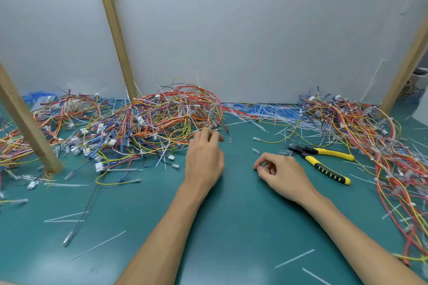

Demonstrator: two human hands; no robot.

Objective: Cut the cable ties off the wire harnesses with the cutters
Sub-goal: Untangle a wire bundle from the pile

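Your left hand (205,159) lies palm down on the green bench (231,227) near the middle. Its fingers (203,133) reach toward 12 o'clock, to the near edge of the central heap of wire harnesses (162,113). The fingertips are blurred there, so I cannot tell whether your left grip is apart or clamped on a wire.

Your right hand (281,174) rests on the bench at 3 o'clock from the left one and apart from it. Its fingers are loosely curled toward the thumb, and nothing shows inside that grip.

The cutters (320,159), with yellow and black handles, lie flat on the bench just beyond your right hand at about 2 o'clock. No hand touches them. The handles are splayed apart and the jaws point toward 10 o'clock.

A second heap of harnesses (370,136) runs down the bench's 3 o'clock side. A third (58,111) sits at 9 o'clock, behind a leaning wooden post (25,122).

White cable ties (273,111) are piled along the back edge between the central and right heaps. Single strips (294,259) lie scattered over the near bench. A loose yellow wire (275,141) lies at 12 o'clock from your right hand.

A pale panel (254,30) stands behind the bench.
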